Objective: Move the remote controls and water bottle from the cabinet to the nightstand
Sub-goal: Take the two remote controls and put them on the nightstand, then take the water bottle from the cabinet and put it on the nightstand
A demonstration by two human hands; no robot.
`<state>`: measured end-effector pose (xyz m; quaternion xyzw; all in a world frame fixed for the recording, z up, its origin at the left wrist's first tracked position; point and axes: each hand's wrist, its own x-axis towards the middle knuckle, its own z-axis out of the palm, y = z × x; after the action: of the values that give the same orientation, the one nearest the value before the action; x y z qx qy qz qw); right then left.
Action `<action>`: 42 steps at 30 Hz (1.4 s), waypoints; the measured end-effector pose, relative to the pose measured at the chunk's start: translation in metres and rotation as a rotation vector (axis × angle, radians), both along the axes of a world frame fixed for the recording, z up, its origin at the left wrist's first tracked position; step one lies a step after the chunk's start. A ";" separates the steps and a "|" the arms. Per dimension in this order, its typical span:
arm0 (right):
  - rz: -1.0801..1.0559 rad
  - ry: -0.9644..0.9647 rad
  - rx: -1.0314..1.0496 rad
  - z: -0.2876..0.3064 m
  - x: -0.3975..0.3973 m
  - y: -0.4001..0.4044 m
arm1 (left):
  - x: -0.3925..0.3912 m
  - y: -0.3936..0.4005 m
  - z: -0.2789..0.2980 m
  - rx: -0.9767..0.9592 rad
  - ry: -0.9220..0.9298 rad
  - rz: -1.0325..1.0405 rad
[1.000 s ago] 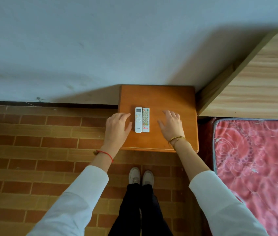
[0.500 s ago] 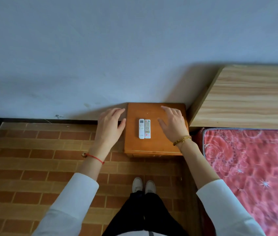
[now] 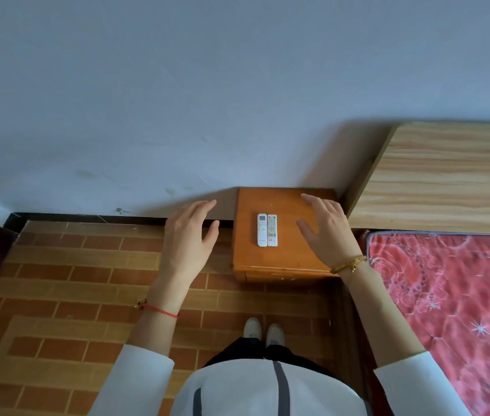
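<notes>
Two white remote controls lie side by side on the orange-brown nightstand (image 3: 291,259): a plain one with a small screen (image 3: 262,230) on the left and one with coloured buttons (image 3: 272,230) on the right. My left hand (image 3: 191,238) hovers open over the floor to the left of the nightstand, holding nothing. My right hand (image 3: 324,228) is open above the nightstand's right side, apart from the remotes. No water bottle or cabinet is in view.
A bed with a red patterned mattress (image 3: 453,310) and a light wood headboard (image 3: 447,181) stands right of the nightstand. A grey wall (image 3: 177,100) runs behind. The floor (image 3: 72,280) is brick-patterned; my white shoes (image 3: 263,333) stand in front of the nightstand.
The view has pulled back and up from the nightstand, so it looks smaller. Both hands have lifted away from the remotes and spread apart; the left hand is now off the nightstand.
</notes>
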<state>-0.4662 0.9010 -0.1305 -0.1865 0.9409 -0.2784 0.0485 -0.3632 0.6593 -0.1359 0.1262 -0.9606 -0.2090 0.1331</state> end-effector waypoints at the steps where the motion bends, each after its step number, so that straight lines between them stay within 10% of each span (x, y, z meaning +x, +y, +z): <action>1: -0.001 0.002 -0.001 0.002 0.002 0.000 | 0.002 -0.001 0.003 0.002 0.003 -0.002; 13: 0.114 0.005 -0.011 0.016 0.005 -0.027 | 0.039 -0.022 0.027 -0.012 0.041 0.138; 42: 1.281 0.033 0.053 0.031 0.223 -0.386 | 0.394 -0.103 0.033 0.016 -0.100 1.358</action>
<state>-0.2437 0.5149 -0.1000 -0.7148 0.6502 -0.1677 0.1953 0.0313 0.5560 -0.1030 0.7117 -0.6718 -0.0799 0.1894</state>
